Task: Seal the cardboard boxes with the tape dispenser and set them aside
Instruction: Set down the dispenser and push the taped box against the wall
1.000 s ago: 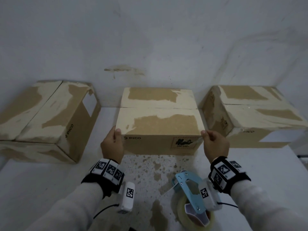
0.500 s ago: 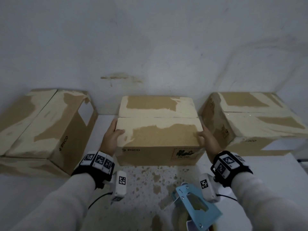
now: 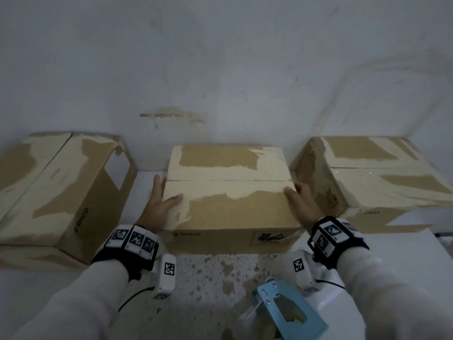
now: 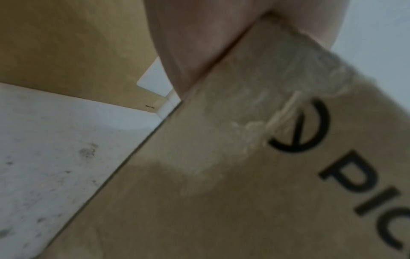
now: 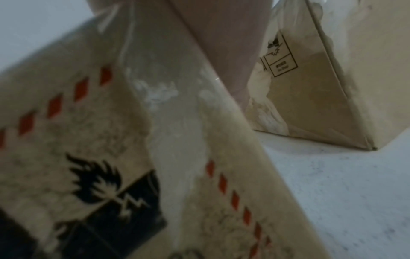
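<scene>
left hand (image 3: 160,204) and right hand (image 3: 302,204) lie flat against the sides of the middle box (image 3: 232,212), thumbs on top. i'd squeeze evenly and slide it straight toward the tape dispenser (image 3: 289,312), lower right.

The middle box (image 3: 232,212) is tan with pale torn patches, the tape dispenser (image 3: 277,298) light blue, the table (image 3: 404,251) white, brown-speckled.

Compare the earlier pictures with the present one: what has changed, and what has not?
The left hand and right hand slid back from the front top corners of the middle brown cardboard box; they now press its sides, thumbs on top. The right hand released its corner pinch. The left box, right box and light blue tape dispenser stayed put.
</scene>
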A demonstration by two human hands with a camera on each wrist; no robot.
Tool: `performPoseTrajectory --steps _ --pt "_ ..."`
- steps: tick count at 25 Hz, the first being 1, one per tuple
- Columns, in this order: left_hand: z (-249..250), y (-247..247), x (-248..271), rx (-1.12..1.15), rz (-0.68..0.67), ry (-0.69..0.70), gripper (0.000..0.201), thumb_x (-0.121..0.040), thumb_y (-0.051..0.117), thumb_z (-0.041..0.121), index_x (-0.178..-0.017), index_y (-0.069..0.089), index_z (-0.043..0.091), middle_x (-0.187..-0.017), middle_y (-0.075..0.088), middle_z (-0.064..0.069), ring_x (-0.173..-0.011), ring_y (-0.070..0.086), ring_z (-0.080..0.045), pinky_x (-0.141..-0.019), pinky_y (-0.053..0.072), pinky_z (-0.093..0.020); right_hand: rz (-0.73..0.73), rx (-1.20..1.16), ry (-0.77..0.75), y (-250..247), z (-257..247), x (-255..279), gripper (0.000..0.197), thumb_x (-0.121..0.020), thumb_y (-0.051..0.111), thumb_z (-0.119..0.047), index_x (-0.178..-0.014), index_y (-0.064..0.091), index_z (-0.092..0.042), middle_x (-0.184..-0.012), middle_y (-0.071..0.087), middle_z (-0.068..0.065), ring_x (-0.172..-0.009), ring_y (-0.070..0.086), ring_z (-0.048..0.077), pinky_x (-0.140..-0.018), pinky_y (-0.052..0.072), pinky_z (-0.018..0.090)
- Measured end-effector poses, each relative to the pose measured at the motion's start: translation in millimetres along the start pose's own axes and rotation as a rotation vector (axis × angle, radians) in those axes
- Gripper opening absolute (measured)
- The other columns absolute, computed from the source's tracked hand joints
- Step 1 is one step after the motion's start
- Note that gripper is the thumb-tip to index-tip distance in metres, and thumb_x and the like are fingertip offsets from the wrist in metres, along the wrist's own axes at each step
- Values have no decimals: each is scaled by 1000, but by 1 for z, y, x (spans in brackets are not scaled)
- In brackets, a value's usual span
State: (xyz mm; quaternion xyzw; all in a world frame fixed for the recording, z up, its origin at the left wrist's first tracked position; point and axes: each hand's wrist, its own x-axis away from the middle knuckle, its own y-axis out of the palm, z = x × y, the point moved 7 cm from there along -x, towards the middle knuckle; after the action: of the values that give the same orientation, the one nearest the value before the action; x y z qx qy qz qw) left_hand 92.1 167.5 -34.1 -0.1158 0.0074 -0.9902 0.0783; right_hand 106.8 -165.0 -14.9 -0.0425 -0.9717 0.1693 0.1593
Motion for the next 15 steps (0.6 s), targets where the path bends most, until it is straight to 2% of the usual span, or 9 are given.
performPoseTrajectory --steps 1,3,5,6,8,9,10,12,15 --pt "-4 -2 -2 -15 3 -19 65 -94 52 10 -148 18 16 -141 39 6 -131 38 -17 -103 38 -34 -17 -2 -20 1 -5 4 45 -99 38 -25 -141 28 -12 -134 43 4 -103 43 14 -73 36 18" --pt "-7 -5 -5 -55 -14 -16 78 -87 64 29 -150 19 21 -150 35 3 -136 36 -21 -113 31 -43 -63 26 -47 2 -12 8 40 -101 33 -22 -140 33 -14 -123 44 1 -95 45 10 -56 37 10" --pt "-3 -2 -3 -90 -61 -4 82 -82 66 40 -149 21 24 -150 36 0 -137 37 -24 -114 29 -46 -89 91 -59 5 -12 6 39 -101 30 -24 -138 38 -15 -121 46 3 -98 44 13 -54 33 11" --pt "-1 -1 -2 -140 -74 2 78 -87 62 37 -150 18 23 -152 33 0 -139 34 -24 -115 27 -43 -83 136 -66 6 -11 4 40 -101 30 -26 -139 37 -15 -123 46 2 -104 44 15 -59 33 14" --pt "4 -1 1 -360 -87 -20 75 -94 49 37 -152 4 21 -158 18 1 -145 20 -21 -116 18 -36 -39 247 -86 2 -10 1 49 -100 33 -31 -145 26 -12 -141 40 6 -124 42 22 -86 31 17" --pt "8 -4 2 -549 -78 -20 80 -94 45 45 -151 -4 20 -159 7 2 -147 10 -19 -117 10 -37 -10 335 -97 -2 -11 0 56 -99 36 -34 -147 19 -12 -151 31 8 -135 34 25 -101 29 27" --pt "15 -7 6 -743 -55 8 85 -92 42 54 -151 -8 19 -160 -2 1 -148 0 -19 -118 2 -40 15 466 -117 -4 -13 0 62 -97 37 -38 -148 13 -12 -156 21 8 -142 24 24 -110 23 35" --pt "31 -6 10 -1004 -22 100 91 -85 32 69 -151 -6 19 -160 -11 -1 -147 -12 -19 -118 -9 -43 18 748 -202 6 -30 3 67 -96 36 -46 -149 10 -14 -160 8 4 -147 9 21 -116 13 45" --pt "45 45 20 -1168 -159 258 85 -88 26 68 -152 1 17 -159 -12 0 -147 -16 -17 -118 -10 -41 -176 1018 -394 69 -56 22 64 -97 27 -46 -150 7 -18 -161 -3 1 -147 -3 19 -116 6 48"
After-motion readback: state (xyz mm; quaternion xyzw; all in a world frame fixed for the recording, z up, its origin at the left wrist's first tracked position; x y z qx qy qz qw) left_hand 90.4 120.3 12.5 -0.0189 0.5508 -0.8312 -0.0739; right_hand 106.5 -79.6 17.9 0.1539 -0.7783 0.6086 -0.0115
